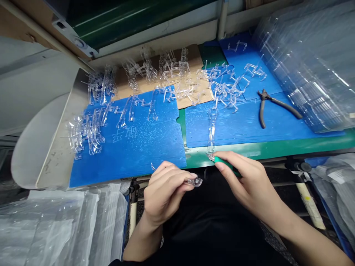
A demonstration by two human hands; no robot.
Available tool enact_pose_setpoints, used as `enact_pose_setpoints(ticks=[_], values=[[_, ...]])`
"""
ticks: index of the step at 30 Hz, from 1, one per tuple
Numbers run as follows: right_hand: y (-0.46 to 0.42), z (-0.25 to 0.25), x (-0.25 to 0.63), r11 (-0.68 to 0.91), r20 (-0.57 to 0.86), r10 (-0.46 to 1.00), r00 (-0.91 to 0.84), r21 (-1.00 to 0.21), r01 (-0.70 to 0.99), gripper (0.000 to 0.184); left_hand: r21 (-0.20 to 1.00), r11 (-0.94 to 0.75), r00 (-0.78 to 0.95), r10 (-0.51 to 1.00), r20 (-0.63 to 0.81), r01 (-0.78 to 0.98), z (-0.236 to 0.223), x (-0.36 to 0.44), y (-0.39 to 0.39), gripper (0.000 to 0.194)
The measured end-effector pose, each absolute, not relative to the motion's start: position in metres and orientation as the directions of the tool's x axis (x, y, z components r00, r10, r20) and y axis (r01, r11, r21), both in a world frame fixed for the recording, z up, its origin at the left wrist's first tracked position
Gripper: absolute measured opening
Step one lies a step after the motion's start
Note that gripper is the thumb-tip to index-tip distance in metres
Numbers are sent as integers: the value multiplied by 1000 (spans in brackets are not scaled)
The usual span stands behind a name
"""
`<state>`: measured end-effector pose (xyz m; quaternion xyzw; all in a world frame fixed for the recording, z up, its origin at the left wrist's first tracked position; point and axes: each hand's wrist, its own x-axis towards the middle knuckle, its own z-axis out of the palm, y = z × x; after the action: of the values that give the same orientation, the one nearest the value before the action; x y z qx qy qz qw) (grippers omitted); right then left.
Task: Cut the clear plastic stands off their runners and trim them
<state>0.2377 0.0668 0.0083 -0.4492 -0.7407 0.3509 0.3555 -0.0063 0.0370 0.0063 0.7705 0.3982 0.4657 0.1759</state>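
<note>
Head view: taking the dark-jawed pliers (264, 96) as landmark, the work sits on their near side, toward the person and to the left. There the left hand (166, 190) pinches a small clear plastic piece (198, 182) between thumb and fingers, its rounded end poking out. The right hand (248, 177), closer to the pliers, is clamped on a green-handled knife (219, 160), whose blade points left and stands apart from the piece. Also left of the pliers, a long clear part (212, 129) lies on the counter (249, 147), near the blade; whether they touch is hard to tell, as both are see-through.

For a clean trim, I would turn the edge to be cut toward the blade, tuck the left thumb behind it, and brace both wrists. Light, shallow strokes should suit such clear plastic; a hard push could slip, scratch or chip it.
</note>
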Motion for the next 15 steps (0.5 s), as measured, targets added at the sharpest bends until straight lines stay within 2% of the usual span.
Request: enact_pose_setpoints(ticks=[3,6,8,10,12,15], values=[[70,21,239,196,91,945,-316,-928,318,8,631,-641,447,763,467,436,8,8,38,14],[73,31,239,0,-89,938,-335,-967,256,12,466,-813,679,563,471,350,5,38,38,31],[74,30,240,-63,-152,918,-366,-968,245,11,330,-912,738,395,548,243,3,60,38,33],[72,26,244,-85,-186,907,-379,-960,266,10,244,-958,774,269,573,152,0,80,39,30],[66,21,255,-111,-210,923,-323,-947,300,12,207,-976,822,176,541,72,-1,97,40,25],[48,17,279,-151,-213,966,-148,-926,346,26,174,-981,887,4,461,-86,0,122,40,24]])
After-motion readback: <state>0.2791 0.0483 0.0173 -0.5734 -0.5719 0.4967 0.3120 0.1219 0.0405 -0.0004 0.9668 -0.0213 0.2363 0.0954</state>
